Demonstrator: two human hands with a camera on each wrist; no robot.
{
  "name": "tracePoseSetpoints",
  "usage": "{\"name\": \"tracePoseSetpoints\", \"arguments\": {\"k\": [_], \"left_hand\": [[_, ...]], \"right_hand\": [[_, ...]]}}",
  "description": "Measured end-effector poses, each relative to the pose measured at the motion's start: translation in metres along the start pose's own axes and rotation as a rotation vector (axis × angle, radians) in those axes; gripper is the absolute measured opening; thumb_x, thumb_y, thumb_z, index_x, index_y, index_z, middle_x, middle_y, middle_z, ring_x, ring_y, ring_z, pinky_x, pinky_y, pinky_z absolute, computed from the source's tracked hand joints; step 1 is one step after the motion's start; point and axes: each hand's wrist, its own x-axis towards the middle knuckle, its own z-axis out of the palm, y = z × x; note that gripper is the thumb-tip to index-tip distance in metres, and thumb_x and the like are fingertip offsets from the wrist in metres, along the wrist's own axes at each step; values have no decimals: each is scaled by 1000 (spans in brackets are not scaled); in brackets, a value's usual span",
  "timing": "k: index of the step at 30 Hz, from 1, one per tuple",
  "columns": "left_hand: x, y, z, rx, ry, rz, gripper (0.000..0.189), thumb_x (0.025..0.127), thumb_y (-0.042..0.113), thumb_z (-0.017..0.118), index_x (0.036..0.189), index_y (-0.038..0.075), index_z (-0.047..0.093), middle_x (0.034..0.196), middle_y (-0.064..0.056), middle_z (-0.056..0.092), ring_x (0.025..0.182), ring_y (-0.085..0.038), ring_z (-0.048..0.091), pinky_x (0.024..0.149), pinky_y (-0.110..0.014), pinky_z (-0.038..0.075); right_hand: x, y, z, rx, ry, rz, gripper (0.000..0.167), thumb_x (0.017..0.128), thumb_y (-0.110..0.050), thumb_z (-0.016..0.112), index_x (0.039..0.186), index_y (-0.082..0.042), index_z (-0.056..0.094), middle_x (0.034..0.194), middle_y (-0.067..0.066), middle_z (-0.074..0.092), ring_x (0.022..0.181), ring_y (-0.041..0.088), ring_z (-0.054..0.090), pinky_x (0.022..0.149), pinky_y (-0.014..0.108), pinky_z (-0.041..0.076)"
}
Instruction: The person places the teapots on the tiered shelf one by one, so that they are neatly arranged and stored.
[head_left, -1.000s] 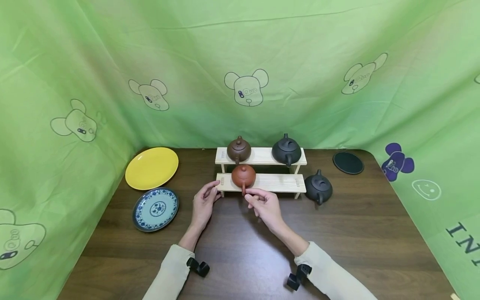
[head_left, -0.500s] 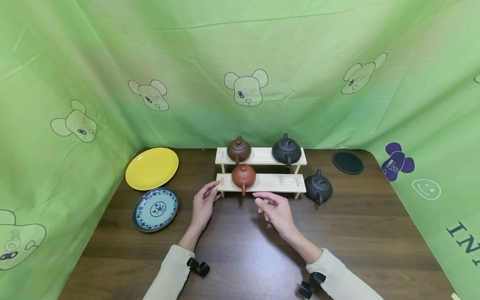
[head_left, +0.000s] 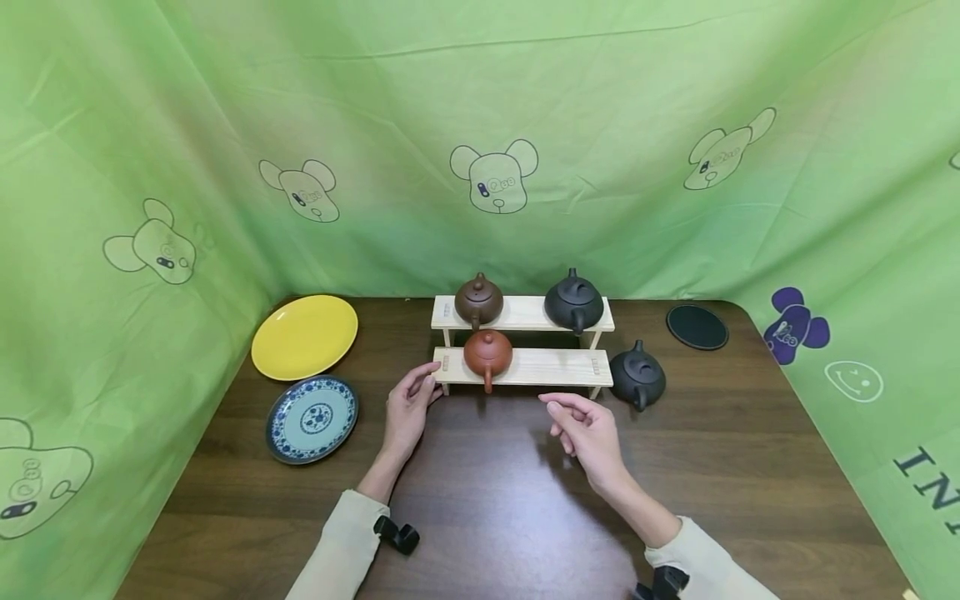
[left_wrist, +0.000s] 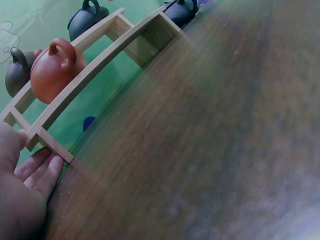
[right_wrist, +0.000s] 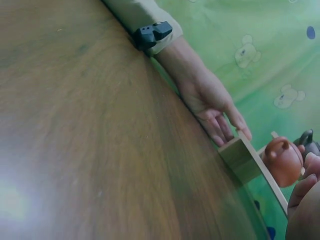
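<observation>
At the left end of a two-tier wooden display stand, my left hand holds the lower tier, thumb at the board's edge and fingers by its leg. A reddish-brown teapot sits on that tier's left part, spout toward me. On the upper tier are a dark brown teapot at left and a black teapot at right. My right hand hovers in front of the lower tier's right part, fingers loosely bent and holding nothing. Another black teapot stands on the table close by the stand's right end.
To the left lie a yellow plate and a blue-and-white patterned plate. A round black coaster lies at the back right of the brown wooden table. Green printed cloth hangs around the back and sides.
My right hand has let go of the reddish-brown teapot's spout and moved right and toward me. My left hand stays at the stand's end; the teapots keep their places.
</observation>
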Motion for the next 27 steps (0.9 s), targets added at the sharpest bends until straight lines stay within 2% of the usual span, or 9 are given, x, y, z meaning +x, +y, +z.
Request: {"name": "tracePoseSetpoints", "arguments": {"k": [16, 27], "left_hand": [[0, 1, -1, 6, 4, -2, 30, 113, -5, 57, 139, -15, 67, 144, -33, 67, 114, -5, 73, 101, -28, 66], [-1, 0, -1, 13, -2, 15, 30, 113, -4, 57, 139, -15, 66, 144, -33, 67, 114, -6, 72, 102, -31, 66]], "right_hand": [[-7, -2, -43, -32, 96, -2, 27, 109, -4, 70, 124, 19, 71, 68, -2, 65, 50, 2, 49, 42, 12, 41], [-13, -1, -82, -26, 150, 22, 18, 110, -5, 69, 117, 8, 79, 69, -4, 65, 52, 2, 50, 44, 12, 43]]}}
